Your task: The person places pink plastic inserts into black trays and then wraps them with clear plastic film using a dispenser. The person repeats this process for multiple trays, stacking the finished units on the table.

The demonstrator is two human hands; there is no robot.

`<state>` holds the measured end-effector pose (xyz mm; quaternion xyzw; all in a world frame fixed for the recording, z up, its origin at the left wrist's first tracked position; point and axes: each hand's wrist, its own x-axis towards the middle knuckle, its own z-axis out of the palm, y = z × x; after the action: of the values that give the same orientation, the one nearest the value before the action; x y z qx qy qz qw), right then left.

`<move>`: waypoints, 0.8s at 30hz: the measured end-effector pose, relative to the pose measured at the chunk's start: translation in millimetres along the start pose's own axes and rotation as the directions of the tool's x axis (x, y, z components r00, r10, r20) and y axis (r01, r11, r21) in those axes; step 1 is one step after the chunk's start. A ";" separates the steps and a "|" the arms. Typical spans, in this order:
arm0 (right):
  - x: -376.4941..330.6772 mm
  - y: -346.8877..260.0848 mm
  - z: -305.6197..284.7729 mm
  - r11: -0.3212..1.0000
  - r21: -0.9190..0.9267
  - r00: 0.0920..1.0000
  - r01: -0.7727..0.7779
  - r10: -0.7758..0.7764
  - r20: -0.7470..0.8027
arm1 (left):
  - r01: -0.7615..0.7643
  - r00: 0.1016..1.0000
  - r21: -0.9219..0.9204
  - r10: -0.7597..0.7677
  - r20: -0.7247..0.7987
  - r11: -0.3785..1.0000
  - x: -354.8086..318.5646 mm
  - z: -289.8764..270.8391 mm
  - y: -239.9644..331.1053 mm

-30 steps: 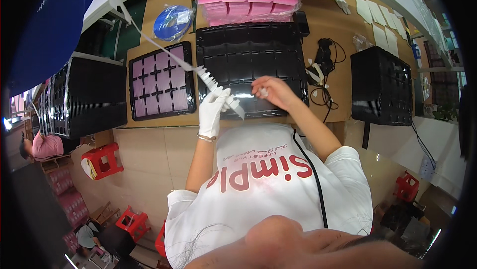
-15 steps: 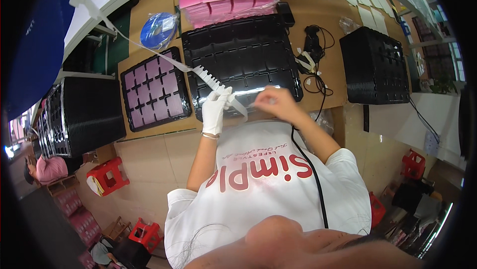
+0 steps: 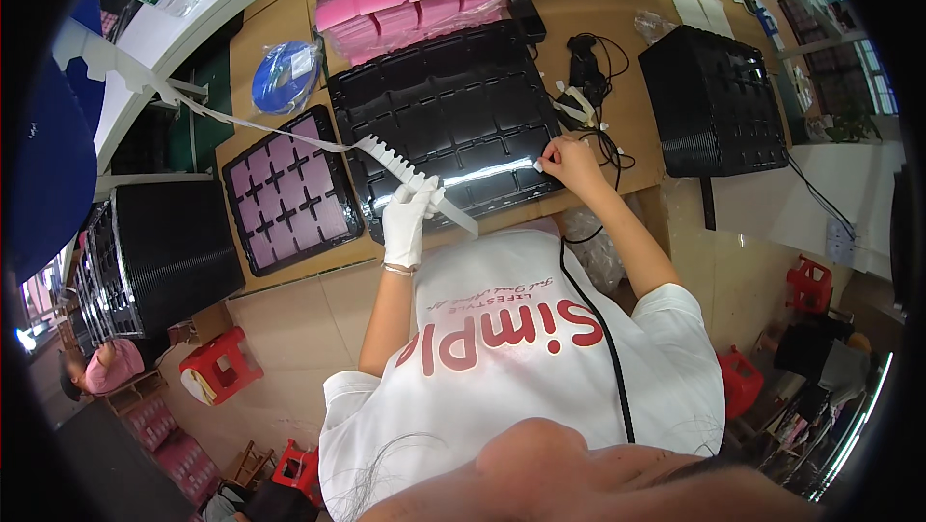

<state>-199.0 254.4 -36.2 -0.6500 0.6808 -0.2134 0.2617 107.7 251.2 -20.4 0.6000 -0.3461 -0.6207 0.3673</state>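
My left hand, in a white glove, is closed on a long white strip with a row of tabs along it. The strip's short end hangs past the glove, and the long part runs off to the upper left. My bare right hand pinches a small white piece at the right part of a large black plastic tray. This tray, moulded with raised ridges, lies in front of me. To its left, a smaller black tray holds pink-purple pads in its compartments.
Pink foam pieces in clear wrap sit behind the large tray. A blue roll lies at the left. Tall stacks of black trays stand at the left and right. Black cables lie right of the tray.
My right hand has moved right and forward, away from the left hand, to the tray's right part with a small white piece. My left hand keeps hold of the strip.
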 end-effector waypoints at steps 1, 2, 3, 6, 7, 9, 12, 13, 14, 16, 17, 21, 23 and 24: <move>-0.5 -0.5 1.2 1.000 0.003 1.000 -0.015 0.015 -0.019 | -0.007 1.000 -0.009 0.007 0.003 1.000 -0.1 -0.1 -1.4; -1.2 -1.1 3.1 1.000 0.006 0.999 -0.029 0.030 -0.037 | -0.014 1.000 -0.018 0.014 0.007 1.000 0.2 0.0 -2.7; -2.7 -2.3 4.5 0.999 0.010 0.998 -0.043 0.044 -0.053 | -0.017 1.000 -0.023 0.017 -0.002 1.000 0.6 0.2 -4.1; -12.1 -4.6 -3.6 0.993 0.078 0.994 0.084 -0.089 0.062 | -0.020 1.000 -0.003 0.020 -0.018 1.000 2.1 2.0 -5.2; -17.9 -3.3 -8.2 0.974 0.225 0.997 0.028 -0.043 0.065 | -0.016 1.000 0.022 0.017 -0.026 1.000 1.2 -0.4 -5.0; -38.8 11.1 -24.9 0.863 0.498 0.995 -0.092 0.055 0.088 | -0.027 0.999 0.030 0.027 -0.023 0.999 0.1 -3.9 -5.3; -71.0 59.0 -36.7 0.694 0.693 0.939 -0.194 0.335 -0.073 | -0.047 0.999 0.000 0.047 0.001 0.999 -0.9 -11.7 -12.2; -76.5 72.6 -37.3 0.659 0.724 0.922 -0.204 0.378 -0.085 | -0.045 0.999 0.015 0.045 -0.013 0.999 -0.6 -10.9 -11.7; -80.6 85.7 -36.2 0.623 0.753 0.903 -0.211 0.419 -0.094 | -0.043 0.999 0.030 0.043 -0.027 0.999 -0.7 -9.6 -10.8; -66.5 51.0 -33.7 0.688 0.705 0.958 -0.174 0.283 -0.039 | -0.037 0.999 0.042 0.039 -0.027 0.998 -0.5 -11.0 -12.9; -53.5 31.4 -31.1 0.721 0.678 0.977 -0.146 0.212 -0.014 | -0.032 0.999 0.058 0.033 -0.011 0.998 1.2 -9.4 -13.3; -15.1 -2.7 -10.8 0.984 0.176 0.998 -0.015 0.004 0.059 | -0.016 1.000 0.114 0.016 -0.003 0.993 1.0 -5.3 -11.2; -8.4 -5.9 -7.6 0.999 0.018 0.998 0.032 -0.033 0.048 | -0.025 1.000 0.104 0.025 0.001 0.994 1.0 -4.8 -11.0; -8.4 -4.4 -4.4 0.999 0.006 0.999 0.035 -0.035 0.039 | -0.032 0.999 0.082 0.031 0.012 0.996 0.7 -5.6 -13.1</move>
<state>-198.2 262.3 -29.4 -0.6653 0.6634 -0.2069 0.2729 112.8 257.1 -32.4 0.6057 -0.3826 -0.6032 0.3505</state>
